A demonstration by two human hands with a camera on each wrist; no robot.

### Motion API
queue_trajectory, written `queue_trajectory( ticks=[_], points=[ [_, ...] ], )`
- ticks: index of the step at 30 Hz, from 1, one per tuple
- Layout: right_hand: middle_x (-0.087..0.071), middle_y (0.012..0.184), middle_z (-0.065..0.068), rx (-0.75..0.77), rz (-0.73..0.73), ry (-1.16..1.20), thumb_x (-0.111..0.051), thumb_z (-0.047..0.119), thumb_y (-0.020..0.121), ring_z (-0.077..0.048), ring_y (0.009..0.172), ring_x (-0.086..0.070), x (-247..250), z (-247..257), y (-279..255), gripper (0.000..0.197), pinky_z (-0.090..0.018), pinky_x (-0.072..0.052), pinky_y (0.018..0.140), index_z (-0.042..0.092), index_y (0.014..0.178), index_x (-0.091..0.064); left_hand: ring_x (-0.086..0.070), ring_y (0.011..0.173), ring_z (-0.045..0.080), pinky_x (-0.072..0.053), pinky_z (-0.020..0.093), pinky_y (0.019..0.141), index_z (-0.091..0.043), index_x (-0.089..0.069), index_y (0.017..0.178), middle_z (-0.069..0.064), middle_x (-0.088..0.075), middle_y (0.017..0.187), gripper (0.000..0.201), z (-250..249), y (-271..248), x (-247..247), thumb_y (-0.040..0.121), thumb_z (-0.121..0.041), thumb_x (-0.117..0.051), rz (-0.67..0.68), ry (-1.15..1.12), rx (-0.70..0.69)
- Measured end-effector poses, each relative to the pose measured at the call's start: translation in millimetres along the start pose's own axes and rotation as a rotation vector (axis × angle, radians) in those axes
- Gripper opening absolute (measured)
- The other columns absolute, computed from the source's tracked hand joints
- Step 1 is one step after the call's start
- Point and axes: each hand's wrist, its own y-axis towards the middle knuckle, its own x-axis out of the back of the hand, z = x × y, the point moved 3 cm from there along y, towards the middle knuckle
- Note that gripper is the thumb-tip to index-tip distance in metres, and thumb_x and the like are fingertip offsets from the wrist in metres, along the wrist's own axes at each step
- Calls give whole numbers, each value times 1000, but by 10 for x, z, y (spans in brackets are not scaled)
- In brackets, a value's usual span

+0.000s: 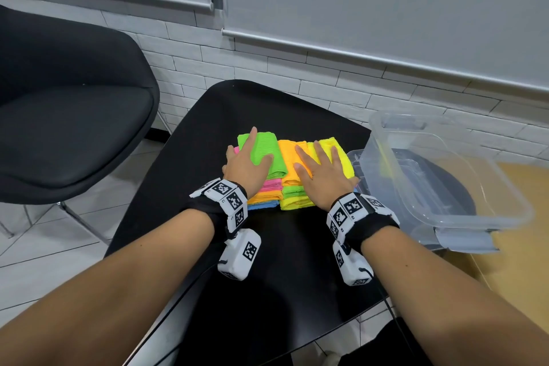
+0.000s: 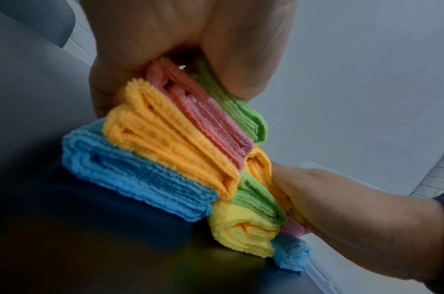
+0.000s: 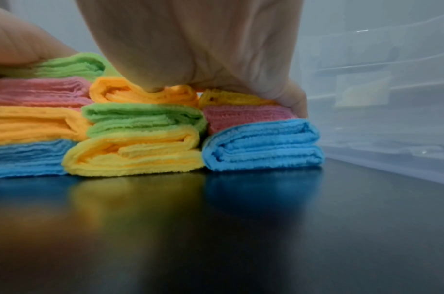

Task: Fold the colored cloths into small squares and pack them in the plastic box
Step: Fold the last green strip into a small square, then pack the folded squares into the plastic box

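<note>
White brick-pattern wall and grey roller blinds back a glossy black desk (image 1: 267, 246), with a black chair (image 1: 74, 116) to the left. Three stacks of folded cloths (image 3: 140, 127) stand side by side at the middle of the desk, touching each other: blue, orange, pink and green on the left; yellow, green and orange in the middle; blue, pink and yellow on the right. The left hand (image 1: 246, 166) lies flat, fingers spread, on the green cloth (image 1: 267, 154) topping the left stack, and the right hand (image 1: 320, 169) lies flat across the orange and yellow tops of the other two; neither grips anything. The clear plastic box (image 1: 445, 175) sits open just right of the stacks, tilted, apparently propped on its lid, with what may be one yellow cloth inside. Folding looks finished, and the hands seem to be pressing the stacks flat before packing. The next move calls for clasping a whole stack from its sides and lifting it rightward over the box's near rim without letting layers slide. Bare desk lies open nearer the person; the right stack crowds the box wall.
</note>
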Motion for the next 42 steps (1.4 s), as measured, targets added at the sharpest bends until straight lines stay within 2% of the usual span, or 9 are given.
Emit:
queue_trajectory(
  ticks=[11,15,20,24,28,33,35,39,42],
  points=[
    [12,159,16,60,33,3,-11,60,97,-21,146,16,-169,614,-50,51,-74,-15,101,54,145,3,-13,146,32,-23,47,116,-55,-9,145,18,-9,157,68,433,-86,552,91,-48,-50,-35,8,46],
    [12,159,16,94,44,20,-12,60,97,-22,146,16,-240,950,-82,51,-75,-15,102,54,146,3,-38,134,35,-34,49,109,-55,-12,144,23,-26,150,70,640,-141,856,86,-54,-52,-42,19,40],
    [12,159,14,129,65,19,-13,59,98,-22,146,16,-311,1313,-135,52,-75,-15,101,52,146,4,-45,128,34,-37,48,106,-46,-18,148,16,-44,142,68,833,-232,1179,89,-46,-54,-61,13,42],
    [13,159,13,140,58,-2,-13,58,98,-23,146,17,-369,1500,-194,52,-76,-16,101,51,146,5,-45,125,42,-39,52,104,-44,-18,148,19,-53,133,72,976,-278,1322,86,-51,-53,-34,-10,45],
    [15,159,13,131,45,-28,-12,58,98,-23,146,17,-399,1526,-207,53,-74,-16,102,51,146,7,-40,133,37,-37,51,107,-44,-15,149,13,-40,147,71,1003,-286,1337,89,-52,-52,17,25,52],
    [17,158,13,147,46,-52,-10,58,97,-23,146,18,-401,1483,-221,53,-74,-17,103,51,146,10,-16,146,24,-27,44,114,-44,-9,150,13,-14,158,70,1000,-292,1326,92,-52,-49,35,104,73],
    [18,158,12,154,52,-71,-10,59,97,-24,146,19,-369,1482,-213,54,-74,-16,103,50,146,10,-12,147,22,-30,44,113,-45,-6,149,14,-10,159,70,966,-300,1353,93,-51,-47,56,136,77],
    [17,158,12,169,0,-90,-8,63,95,-25,146,19,-235,1494,-229,55,-77,-9,102,50,147,8,-27,139,44,-31,51,111,-54,-5,145,16,2,159,65,843,-292,1445,92,-60,-41,34,256,96],
    [12,160,10,177,-86,-78,-6,63,95,-26,147,14,-123,1516,-302,54,-79,-4,101,50,147,4,-21,138,51,-26,54,113,-54,-10,145,15,6,159,57,699,-353,1487,95,-57,-36,-2,290,90]
  ],
)
